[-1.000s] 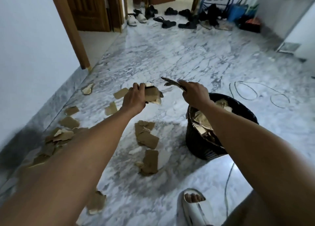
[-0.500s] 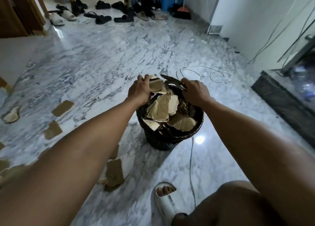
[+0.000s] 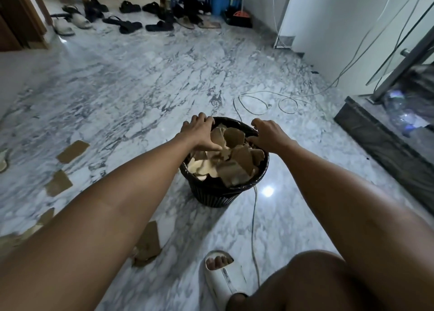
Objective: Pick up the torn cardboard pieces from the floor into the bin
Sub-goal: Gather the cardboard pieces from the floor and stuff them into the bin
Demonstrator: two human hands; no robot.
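Both handfuls have dropped into the bin (image 3: 212,194) — left hand (image 3: 199,132) and right hand (image 3: 267,134) hover spread, empty. Next: gather the floor pieces (image 3: 72,147).

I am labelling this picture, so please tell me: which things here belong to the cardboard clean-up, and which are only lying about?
Belongs to the job:
- black bin, nearly full
- cardboard in the bin
- cardboard pieces on the floor
- left hand and right hand, over the bin

Just lying about:
- white cable
- shoes
- plastic bottle
- blue bucket
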